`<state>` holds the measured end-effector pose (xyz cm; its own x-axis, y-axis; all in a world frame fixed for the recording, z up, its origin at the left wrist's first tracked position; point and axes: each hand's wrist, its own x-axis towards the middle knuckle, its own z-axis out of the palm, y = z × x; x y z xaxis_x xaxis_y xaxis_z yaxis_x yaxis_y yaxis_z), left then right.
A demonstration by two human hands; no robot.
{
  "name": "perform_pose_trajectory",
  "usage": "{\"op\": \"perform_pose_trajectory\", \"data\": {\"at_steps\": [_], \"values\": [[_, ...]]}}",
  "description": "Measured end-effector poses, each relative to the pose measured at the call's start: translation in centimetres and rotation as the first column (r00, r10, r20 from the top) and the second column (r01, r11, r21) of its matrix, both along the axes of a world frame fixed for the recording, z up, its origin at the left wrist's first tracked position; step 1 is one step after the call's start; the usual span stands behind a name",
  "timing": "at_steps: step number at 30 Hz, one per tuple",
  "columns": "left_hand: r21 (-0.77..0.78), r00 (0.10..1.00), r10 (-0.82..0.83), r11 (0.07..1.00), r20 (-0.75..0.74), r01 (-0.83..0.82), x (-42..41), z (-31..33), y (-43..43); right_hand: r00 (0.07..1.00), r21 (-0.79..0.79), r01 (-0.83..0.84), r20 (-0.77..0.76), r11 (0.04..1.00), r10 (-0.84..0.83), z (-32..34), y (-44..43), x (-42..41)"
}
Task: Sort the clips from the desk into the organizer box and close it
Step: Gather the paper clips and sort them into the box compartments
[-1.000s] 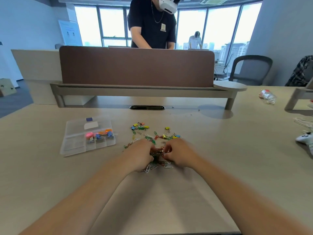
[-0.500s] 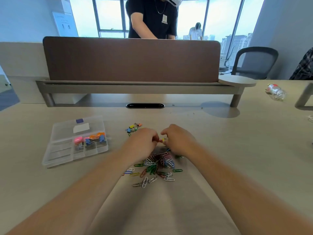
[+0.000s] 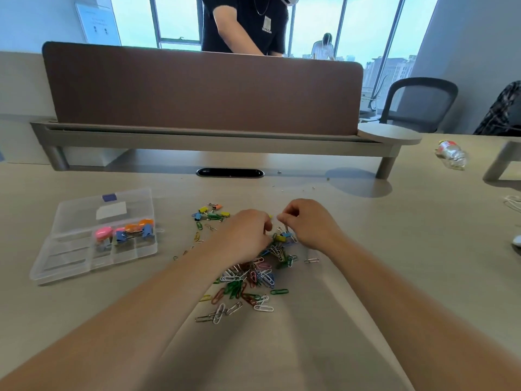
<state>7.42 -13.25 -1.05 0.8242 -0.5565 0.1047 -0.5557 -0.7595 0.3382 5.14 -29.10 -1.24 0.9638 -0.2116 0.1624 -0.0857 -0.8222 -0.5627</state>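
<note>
— Where are the clips right now?

— Mostly loose on the bench [image 3: 394,249]. There's a heap of coloured paper clips [image 3: 248,280] between the person's forearms, and a smaller cluster of binder clips [image 3: 211,214] just beyond it, to the left.

— And the organizer box [image 3: 42,273]?

— Off to the left, well apart from the heap, with its clear lid lying open. Pink, orange and blue binder clips [image 3: 127,232] sit in its middle compartments.

— What are the hands doing?

— Both are at the far edge of the heap, close together. On the right hand [image 3: 310,224] the thumb and forefinger are pinched together on what looks like a thin wire clip [image 3: 286,229] hanging down to the heap. The left hand [image 3: 245,235] has its fingers curled down into the clips. Its knuckles hide the tips, so I can't tell whether it grips anything.

— Anything else about?

— A brown divider screen [image 3: 197,88] runs across the back, with someone in a black shirt [image 3: 245,24] standing behind it. A crushed plastic bottle [image 3: 451,153] lies far right, near a grey office chair [image 3: 420,105].
</note>
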Motion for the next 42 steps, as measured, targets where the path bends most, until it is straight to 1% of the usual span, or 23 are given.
{"op": "perform_pose_trajectory", "data": {"at_steps": [2,6,9,13,18,22,24,26,29,33,42], "values": [[0.020,1.000,-0.026,0.999,0.004,0.025,-0.1,-0.2,-0.8,0.999,0.014,0.035,0.003,0.999,-0.035,-0.1,-0.8,-0.3],[0.043,0.996,-0.033,0.999,0.081,0.029,-0.3,-0.4,-2.0,0.998,0.038,0.067,-0.005,0.997,-0.067,-0.4,-1.5,-0.6],[0.059,0.995,-0.053,0.997,0.087,0.048,-0.3,-0.6,-2.6,0.998,0.021,0.068,0.002,0.997,-0.068,-0.6,-1.7,-0.8],[0.034,0.998,-0.049,0.998,0.034,0.048,0.0,-1.1,-2.9,0.999,-0.082,0.025,-0.029,0.996,-0.027,-0.3,-1.8,-0.9],[-0.001,0.998,-0.028,1.000,0.055,0.028,0.1,-0.9,-2.3,0.992,-0.202,-0.001,-0.126,0.979,-0.025,-0.3,-1.3,-0.1],[-0.016,1.000,-0.008,1.000,0.030,0.008,0.2,-0.6,-1.6,0.984,-0.260,-0.030,-0.175,0.965,-0.016,-0.2,-0.4,0.2],[0.011,0.999,-0.038,0.999,0.016,0.038,0.3,-0.5,-1.3,0.978,-0.316,-0.046,-0.209,0.948,-0.023,-0.4,-0.2,0.2],[0.073,0.997,-0.082,0.994,-0.014,0.082,0.2,-0.2,-1.1,0.975,-0.345,-0.047,-0.220,0.938,-0.032,-0.5,-0.1,0.2],[0.126,0.993,-0.114,0.985,-0.030,0.117,0.2,0.1,-0.9,0.978,-0.358,-0.042,-0.207,0.933,-0.036,-0.5,-0.1,0.2],[0.124,0.995,-0.104,0.987,0.000,0.103,0.4,0.1,-0.4,0.975,-0.366,-0.039,-0.217,0.930,-0.044,-0.4,0.0,0.1],[0.145,0.994,-0.107,0.984,-0.010,0.108,-0.4,0.2,-0.3,0.977,-0.316,-0.022,-0.208,0.949,-0.046,0.3,0.4,-0.9]]}}
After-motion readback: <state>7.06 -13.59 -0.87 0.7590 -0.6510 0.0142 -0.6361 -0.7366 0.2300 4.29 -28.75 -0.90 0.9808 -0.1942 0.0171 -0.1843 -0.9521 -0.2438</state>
